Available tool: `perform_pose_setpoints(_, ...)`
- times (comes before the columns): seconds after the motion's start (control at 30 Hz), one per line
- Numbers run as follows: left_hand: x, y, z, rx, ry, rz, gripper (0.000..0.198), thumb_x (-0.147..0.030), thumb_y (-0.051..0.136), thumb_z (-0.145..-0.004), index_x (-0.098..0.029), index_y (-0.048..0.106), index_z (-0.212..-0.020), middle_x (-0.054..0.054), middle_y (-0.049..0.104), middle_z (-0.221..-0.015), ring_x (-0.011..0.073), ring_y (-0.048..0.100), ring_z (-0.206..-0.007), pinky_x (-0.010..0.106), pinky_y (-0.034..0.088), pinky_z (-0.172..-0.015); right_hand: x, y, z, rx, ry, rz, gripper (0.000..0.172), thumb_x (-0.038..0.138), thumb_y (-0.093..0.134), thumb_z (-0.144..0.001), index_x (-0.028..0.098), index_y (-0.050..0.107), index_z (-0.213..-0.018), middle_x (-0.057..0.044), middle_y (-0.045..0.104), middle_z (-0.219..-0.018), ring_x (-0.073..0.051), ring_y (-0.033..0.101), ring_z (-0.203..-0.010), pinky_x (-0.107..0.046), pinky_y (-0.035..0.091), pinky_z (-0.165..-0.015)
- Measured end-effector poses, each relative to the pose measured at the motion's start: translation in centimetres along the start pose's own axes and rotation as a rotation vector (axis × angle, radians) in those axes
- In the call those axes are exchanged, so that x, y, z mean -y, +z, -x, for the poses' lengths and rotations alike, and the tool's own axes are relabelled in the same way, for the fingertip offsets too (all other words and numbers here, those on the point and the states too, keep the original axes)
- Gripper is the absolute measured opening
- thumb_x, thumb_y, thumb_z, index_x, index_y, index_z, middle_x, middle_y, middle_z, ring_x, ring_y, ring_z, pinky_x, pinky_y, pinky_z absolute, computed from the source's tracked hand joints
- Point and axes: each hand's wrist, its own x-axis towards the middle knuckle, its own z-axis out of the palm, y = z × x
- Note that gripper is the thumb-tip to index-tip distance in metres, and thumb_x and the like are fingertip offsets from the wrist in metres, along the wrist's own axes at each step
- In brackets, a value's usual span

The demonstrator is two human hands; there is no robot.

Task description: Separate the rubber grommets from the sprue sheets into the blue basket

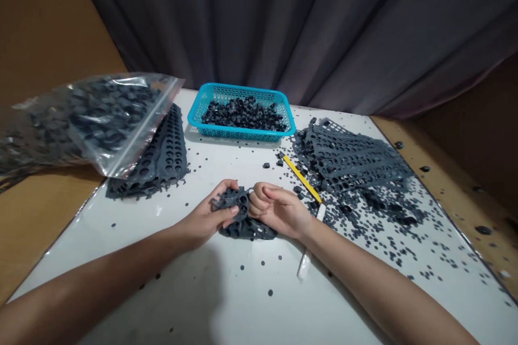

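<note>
My left hand is closed on a dark grey rubber sheet full of round holes, its thumb across the front. The sheet is bent and hangs down toward the white table. My right hand is curled closed against the sheet's right side; whatever its fingertips pinch is hidden. Behind my hands stands a turquoise plastic basket holding many small black rubber pieces. A tool with a yellow handle and a white end lies partly under my right forearm.
A clear zip bag full of dark rubber pieces leans over stacked perforated sheets at the left. More perforated sheets are piled at the right, among scattered small discs. A dark curtain hangs behind the white table.
</note>
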Motion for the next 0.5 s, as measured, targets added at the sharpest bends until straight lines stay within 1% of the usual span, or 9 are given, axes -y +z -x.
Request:
perform_pose_setpoints(0.1,-0.2,-0.1,-0.1,0.012,-0.033,0.029,0.035,-0.024,0.065,-0.074,-0.023,0.041,-0.099,-0.008,0.042,-0.059,0.0038,0.035,-0.046,0.018,0.025,-0.050,1.4,0.1,0.3,-0.003,-0.047,0.109,0.028,0.030,0.045,-0.085,0.019,0.036,-0.061,0.005,0.024,-0.057,-0.010,0.023,-0.052,-0.025,0.024,-0.054)
perform_pose_setpoints(0.17,-0.3,-0.2,-0.2,0.014,-0.034,0.037,0.034,-0.023,0.063,-0.075,-0.023,0.041,-0.099,-0.008,0.045,-0.061,0.0045,0.037,-0.048,0.018,0.027,-0.052,3.5,-0.1,-0.1,-0.048,-0.106,0.282,0.026,0.032,0.042,-0.087,0.019,0.038,-0.065,0.005,0.024,-0.060,-0.010,0.024,-0.052,-0.025,0.025,-0.054)
perform_pose_setpoints(0.23,-0.4,-0.3,-0.2,0.045,-0.012,0.032,0.032,-0.023,0.062,-0.074,-0.023,0.041,-0.099,-0.007,0.045,-0.061,0.0058,0.039,-0.051,0.019,0.030,-0.055,6.4,-0.7,-1.6,-0.135,-0.222,0.591,0.022,0.034,0.043,-0.087,0.020,0.041,-0.070,0.004,0.028,-0.061,-0.011,0.028,-0.054,-0.026,0.028,-0.056)
perform_pose_setpoints(0.3,-0.3,-0.6,-0.1,0.121,0.016,0.023,0.036,-0.023,0.063,-0.073,-0.023,0.041,-0.101,-0.006,0.047,-0.065,0.0077,0.043,-0.056,0.020,0.033,-0.058,9.6,-1.6,-4.4,-0.284,-0.407,1.029,0.017,0.033,0.049,-0.084,0.020,0.044,-0.074,0.003,0.035,-0.064,-0.012,0.034,-0.060,-0.027,0.032,-0.062)
perform_pose_setpoints(0.33,-0.3,-0.7,0.0,0.165,0.036,0.018,0.040,-0.026,0.065,-0.071,-0.023,0.040,-0.102,-0.004,0.048,-0.069,0.0089,0.045,-0.060,0.021,0.034,-0.059,11.1,-2.1,-6.2,-0.346,-0.456,1.222,0.015,0.032,0.049,-0.083,0.020,0.045,-0.077,0.002,0.039,-0.068,-0.013,0.038,-0.064,-0.028,0.033,-0.065)
perform_pose_setpoints(0.4,0.0,-0.9,0.2,0.219,0.079,0.006,0.045,-0.037,0.067,-0.070,-0.024,0.039,-0.102,-0.002,0.050,-0.079,0.0112,0.048,-0.066,0.022,0.036,-0.059,13.2,-3.3,-9.9,-0.449,-0.426,1.547,0.010,0.026,0.048,-0.081,0.018,0.049,-0.087,0.000,0.048,-0.073,-0.016,0.044,-0.072,-0.031,0.036,-0.072)
perform_pose_setpoints(0.43,0.1,-0.9,0.2,0.213,0.098,-0.003,0.044,-0.044,0.065,-0.071,-0.024,0.039,-0.101,-0.001,0.049,-0.081,0.0114,0.049,-0.066,0.022,0.037,-0.058,13.9,-3.8,-11.6,-0.483,-0.365,1.703,0.013,0.023,0.050,-0.079,0.017,0.051,-0.090,-0.003,0.053,-0.079,-0.019,0.046,-0.079,-0.033,0.037,-0.076)
perform_pose_setpoints(0.47,0.2,-0.9,0.3,0.184,0.107,-0.020,0.040,-0.048,0.061,-0.074,-0.024,0.040,-0.098,-0.002,0.048,-0.080,0.0108,0.048,-0.065,0.021,0.037,-0.056,14.2,-4.3,-13.0,-0.483,-0.283,1.833,0.017,0.021,0.053,-0.076,0.016,0.054,-0.092,-0.006,0.057,-0.088,-0.021,0.047,-0.087,-0.036,0.037,-0.081)
perform_pose_setpoints(0.5,0.3,-0.9,0.3,0.142,0.111,-0.048,0.035,-0.050,0.056,-0.078,-0.024,0.040,-0.094,-0.003,0.046,-0.078,0.0095,0.047,-0.063,0.020,0.037,-0.054,14.3,-4.6,-14.1,-0.476,-0.253,1.867,0.023,0.021,0.059,-0.072,0.016,0.056,-0.094,-0.008,0.059,-0.095,-0.024,0.047,-0.094,-0.038,0.036,-0.085)
